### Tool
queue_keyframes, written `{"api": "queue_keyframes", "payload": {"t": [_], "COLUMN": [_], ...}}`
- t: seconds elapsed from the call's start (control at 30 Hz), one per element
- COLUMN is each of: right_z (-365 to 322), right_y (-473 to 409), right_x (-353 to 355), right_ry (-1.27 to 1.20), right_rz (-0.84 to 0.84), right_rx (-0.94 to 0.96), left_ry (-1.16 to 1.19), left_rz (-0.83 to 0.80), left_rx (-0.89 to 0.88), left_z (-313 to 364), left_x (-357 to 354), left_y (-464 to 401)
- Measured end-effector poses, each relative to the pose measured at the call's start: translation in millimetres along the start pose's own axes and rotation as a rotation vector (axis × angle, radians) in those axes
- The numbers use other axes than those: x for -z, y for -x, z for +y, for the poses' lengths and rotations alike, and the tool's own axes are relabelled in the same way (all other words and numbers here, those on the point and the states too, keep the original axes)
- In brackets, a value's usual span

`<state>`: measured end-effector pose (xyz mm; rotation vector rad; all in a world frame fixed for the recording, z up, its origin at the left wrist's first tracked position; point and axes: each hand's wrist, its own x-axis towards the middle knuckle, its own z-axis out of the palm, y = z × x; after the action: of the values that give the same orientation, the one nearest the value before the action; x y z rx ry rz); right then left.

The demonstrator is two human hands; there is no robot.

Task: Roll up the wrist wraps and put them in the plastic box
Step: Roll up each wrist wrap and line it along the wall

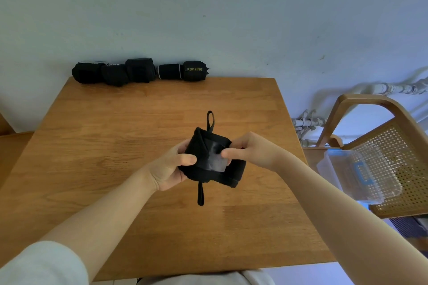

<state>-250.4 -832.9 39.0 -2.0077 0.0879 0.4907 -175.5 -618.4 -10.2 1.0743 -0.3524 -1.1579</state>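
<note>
Wrist wrap: black, partly rolled, held above the middle of the wooden table, near its right half. Shiny rectangular patch on the face toward the camera. One thumb loop sticks up from the top, another strap loop hangs from the bottom.

Left hand grips the wrap's left side, thumb curled over the front, fingers behind it. Right hand pinches the right side, thumb on the shiny patch, fingers curled round the upper right edge. Both hands clamped on the same wrap, bare forearms reaching in from the bottom corners. White sleeve at lower left.

Plastic box: clear, blue latch, sits on the woven seat of a wooden chair to the right of the table, well apart from the wrap. Can't tell whether anything is inside.

Row of rolled black wraps along the far table edge against the wall, touching one another. Rightmost one reads "XUEYING".

White pipes run along the wall behind the chair.
</note>
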Motion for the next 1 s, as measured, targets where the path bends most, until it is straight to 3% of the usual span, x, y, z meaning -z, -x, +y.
{"api": "queue_keyframes", "payload": {"t": [0.33, 0.43, 0.5, 0.6, 0.73, 0.9, 1.0], "right_z": [-6, -3, -4, -5, 1, -2, -11], "right_y": [-9, -13, -15, -17, -20, -29, -39], "right_x": [13, 14, 12, 9, 7, -6, -18], "right_ry": [-0.048, -0.28, -0.382, -0.481, -0.462, -0.426, -0.41], "right_rz": [0.216, 0.037, -0.111, -0.153, -0.02, 0.265, 0.391], "right_rx": [0.099, 0.116, 0.146, 0.151, 0.121, 0.013, -0.066], "left_ry": [0.188, 0.279, 0.374, 0.402, 0.218, -0.47, -0.462], "left_rz": [-0.059, -0.16, -0.14, -0.094, 0.039, 0.402, 0.533], "left_rx": [-0.014, -0.001, 0.043, 0.058, 0.106, -0.003, -0.089], "left_z": [22, 22, 18, 16, 28, 41, 34], "left_x": [-11, -15, -19, -23, -21, -32, -35], "left_y": [-4, -7, -10, -10, -10, -15, -17]}}
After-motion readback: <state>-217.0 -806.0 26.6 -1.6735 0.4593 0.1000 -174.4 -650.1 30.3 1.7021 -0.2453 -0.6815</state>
